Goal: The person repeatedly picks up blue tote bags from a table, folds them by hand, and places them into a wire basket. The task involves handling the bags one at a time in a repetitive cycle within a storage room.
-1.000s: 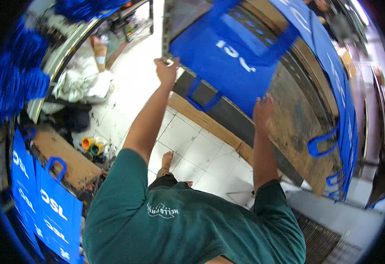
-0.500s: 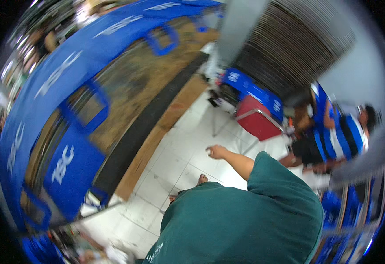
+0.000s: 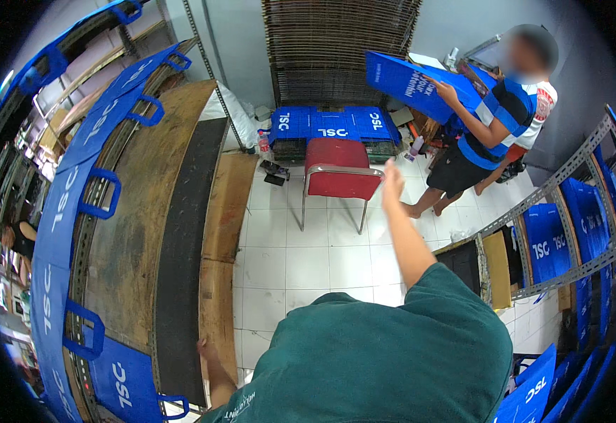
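Observation:
My right hand (image 3: pixel 392 185) reaches forward at the end of my bare forearm, beside the red chair (image 3: pixel 342 169) in the picture. Its fingers look stretched out, slightly blurred, and I see nothing in them. Whether it touches the chair back I cannot tell. Low on the left, my left hand (image 3: pixel 206 354) is beside the brown cardboard edge (image 3: pixel 218 299) of the long worktable. Little of its fingers shows, and contact with the cardboard is unclear. Blue bags (image 3: pixel 60 261) with handles and white lettering line the far left side of that table.
A co-worker (image 3: pixel 509 116) at the back right holds a blue printed panel (image 3: pixel 410 88). Behind the chair, blue sheets (image 3: pixel 333 125) lie before a stacked rack (image 3: pixel 340 49). A metal shelf (image 3: pixel 569 190) with blue bags stands right. White tiles (image 3: pixel 308 264) cover the floor.
My view has turned right, so the chair and rack now stand straight ahead. My right hand now reaches farther forward, and my left hand has come into view. The co-worker's blue panel shows more fully.

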A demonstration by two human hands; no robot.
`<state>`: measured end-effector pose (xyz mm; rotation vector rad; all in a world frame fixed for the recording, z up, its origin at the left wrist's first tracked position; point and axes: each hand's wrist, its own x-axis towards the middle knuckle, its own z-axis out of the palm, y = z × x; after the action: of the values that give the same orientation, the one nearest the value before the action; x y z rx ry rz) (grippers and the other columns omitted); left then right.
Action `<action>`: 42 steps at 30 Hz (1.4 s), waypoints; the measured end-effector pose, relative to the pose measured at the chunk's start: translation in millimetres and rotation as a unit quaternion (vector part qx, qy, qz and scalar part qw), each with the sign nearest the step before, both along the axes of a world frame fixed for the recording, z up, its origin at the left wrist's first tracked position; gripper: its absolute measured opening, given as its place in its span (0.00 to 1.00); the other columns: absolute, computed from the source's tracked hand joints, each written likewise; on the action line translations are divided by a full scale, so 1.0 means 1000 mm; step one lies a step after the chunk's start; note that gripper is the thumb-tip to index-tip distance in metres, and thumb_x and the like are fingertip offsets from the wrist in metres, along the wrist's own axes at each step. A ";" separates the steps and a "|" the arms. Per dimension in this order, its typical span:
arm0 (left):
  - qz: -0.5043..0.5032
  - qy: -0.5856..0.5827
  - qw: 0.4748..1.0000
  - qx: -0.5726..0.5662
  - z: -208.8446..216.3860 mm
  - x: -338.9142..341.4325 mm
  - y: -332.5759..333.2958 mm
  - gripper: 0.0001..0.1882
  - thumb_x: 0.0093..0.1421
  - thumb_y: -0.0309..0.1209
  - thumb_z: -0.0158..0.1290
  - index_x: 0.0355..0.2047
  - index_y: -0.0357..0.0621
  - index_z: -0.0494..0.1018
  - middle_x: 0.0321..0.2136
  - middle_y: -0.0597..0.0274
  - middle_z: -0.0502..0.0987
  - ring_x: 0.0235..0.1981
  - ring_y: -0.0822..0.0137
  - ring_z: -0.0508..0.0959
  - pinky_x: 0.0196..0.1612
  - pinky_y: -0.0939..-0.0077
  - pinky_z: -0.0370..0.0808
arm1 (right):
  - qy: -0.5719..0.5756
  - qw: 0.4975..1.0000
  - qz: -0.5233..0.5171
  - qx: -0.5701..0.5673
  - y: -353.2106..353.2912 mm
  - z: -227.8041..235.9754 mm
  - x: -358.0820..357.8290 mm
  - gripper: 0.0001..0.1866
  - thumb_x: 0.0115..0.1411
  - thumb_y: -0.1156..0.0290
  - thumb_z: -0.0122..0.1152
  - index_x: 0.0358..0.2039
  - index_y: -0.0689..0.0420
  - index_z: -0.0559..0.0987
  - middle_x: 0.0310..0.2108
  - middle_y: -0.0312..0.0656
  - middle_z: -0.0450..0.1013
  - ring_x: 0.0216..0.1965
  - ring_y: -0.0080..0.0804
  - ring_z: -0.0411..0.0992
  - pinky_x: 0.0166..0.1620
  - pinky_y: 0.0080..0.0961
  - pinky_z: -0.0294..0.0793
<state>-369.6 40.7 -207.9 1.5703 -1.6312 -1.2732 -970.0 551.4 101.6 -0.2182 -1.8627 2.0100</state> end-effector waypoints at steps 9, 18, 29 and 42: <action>-0.405 -0.021 0.912 0.063 0.151 -0.272 0.222 0.23 0.52 0.32 0.57 0.47 0.37 0.66 0.37 0.52 0.74 0.39 0.63 0.75 0.41 0.72 0.71 | -0.207 0.965 0.138 -0.083 0.094 0.138 -0.154 0.56 0.44 0.24 0.38 0.60 0.61 0.54 0.56 0.50 0.59 0.56 0.45 0.57 0.53 0.52 0.53; -0.541 0.048 0.837 0.064 0.327 -0.345 0.299 0.24 0.52 0.36 0.58 0.47 0.40 0.68 0.37 0.57 0.75 0.40 0.66 0.75 0.44 0.72 0.71 | -0.015 0.986 -0.001 -0.166 0.015 0.125 -0.137 0.20 0.61 0.52 0.46 0.34 0.58 0.73 0.27 0.37 0.70 0.24 0.27 0.69 0.25 0.26 0.68; -0.319 0.354 0.876 0.079 0.487 -0.505 0.313 0.17 0.57 0.36 0.51 0.43 0.39 0.68 0.39 0.60 0.74 0.43 0.67 0.71 0.47 0.67 0.67 | -0.103 0.859 0.347 -0.361 -0.153 0.134 0.061 0.33 0.61 0.41 0.36 0.51 0.60 0.64 0.49 0.41 0.65 0.49 0.32 0.65 0.50 0.30 0.64; -0.377 0.213 0.825 -0.364 0.605 -0.444 0.214 0.14 0.49 0.28 0.47 0.36 0.32 0.67 0.32 0.49 0.74 0.36 0.58 0.74 0.40 0.67 0.69 | 0.077 0.910 0.398 -0.085 -0.079 0.132 0.024 0.35 0.60 0.38 0.31 0.53 0.54 0.65 0.50 0.46 0.66 0.50 0.32 0.63 0.48 0.31 0.62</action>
<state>-813.6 254.3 396.7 0.1378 -2.1214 -1.0060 -945.7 472.9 234.1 0.7590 -1.8349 2.5960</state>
